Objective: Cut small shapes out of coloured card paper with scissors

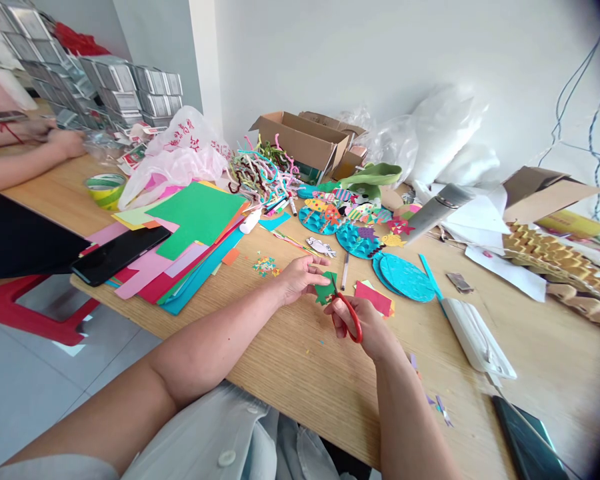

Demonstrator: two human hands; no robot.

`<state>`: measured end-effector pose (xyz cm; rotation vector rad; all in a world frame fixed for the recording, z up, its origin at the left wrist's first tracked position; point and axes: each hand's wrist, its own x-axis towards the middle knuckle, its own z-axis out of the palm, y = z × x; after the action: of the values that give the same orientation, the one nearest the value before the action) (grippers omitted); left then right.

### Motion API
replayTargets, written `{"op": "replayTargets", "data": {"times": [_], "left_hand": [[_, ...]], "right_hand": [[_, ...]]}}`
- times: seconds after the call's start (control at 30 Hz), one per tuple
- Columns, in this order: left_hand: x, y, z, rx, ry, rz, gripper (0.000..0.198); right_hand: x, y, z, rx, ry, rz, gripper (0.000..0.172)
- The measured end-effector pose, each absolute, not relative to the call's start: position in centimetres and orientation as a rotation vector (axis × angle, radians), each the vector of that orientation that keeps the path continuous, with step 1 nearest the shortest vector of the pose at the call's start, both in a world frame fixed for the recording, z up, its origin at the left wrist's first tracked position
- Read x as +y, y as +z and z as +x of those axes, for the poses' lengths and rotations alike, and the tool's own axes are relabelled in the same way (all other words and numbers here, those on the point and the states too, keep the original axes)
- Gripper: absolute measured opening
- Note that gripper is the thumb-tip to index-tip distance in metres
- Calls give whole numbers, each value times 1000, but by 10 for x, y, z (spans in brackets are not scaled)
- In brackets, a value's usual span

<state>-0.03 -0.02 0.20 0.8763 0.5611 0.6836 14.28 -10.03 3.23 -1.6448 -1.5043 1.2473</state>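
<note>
My left hand (300,280) pinches a small piece of green paper (325,291) above the wooden table. In my right hand (363,323) is a pair of red-handled scissors (353,321), its blades at the right side of that paper. The paper's lower edge looks jagged. Just past my hands lie a pen (345,269) and a white fish cutout (321,247). Small red paper pieces (373,298) are stacked right of the scissors. Left of my left hand is a little heap of colourful paper bits (266,266).
Coloured paper sheets (200,213) and a black phone (123,253) lie at left. Blue paper ovals (407,277), a white power strip (477,337) and another phone (527,437) are at right. Pipe cleaners (265,170) and a cardboard box (303,140) stand behind. Another person's hands (63,137) are far left.
</note>
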Motion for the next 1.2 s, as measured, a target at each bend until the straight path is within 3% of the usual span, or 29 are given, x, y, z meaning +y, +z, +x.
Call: {"op": "replayTargets", "data": {"times": [1.2], "left_hand": [[1,1,-1,576,665,888,49]], "right_hand": [[-99,30,144,-1518,1282,-1623,42]]}}
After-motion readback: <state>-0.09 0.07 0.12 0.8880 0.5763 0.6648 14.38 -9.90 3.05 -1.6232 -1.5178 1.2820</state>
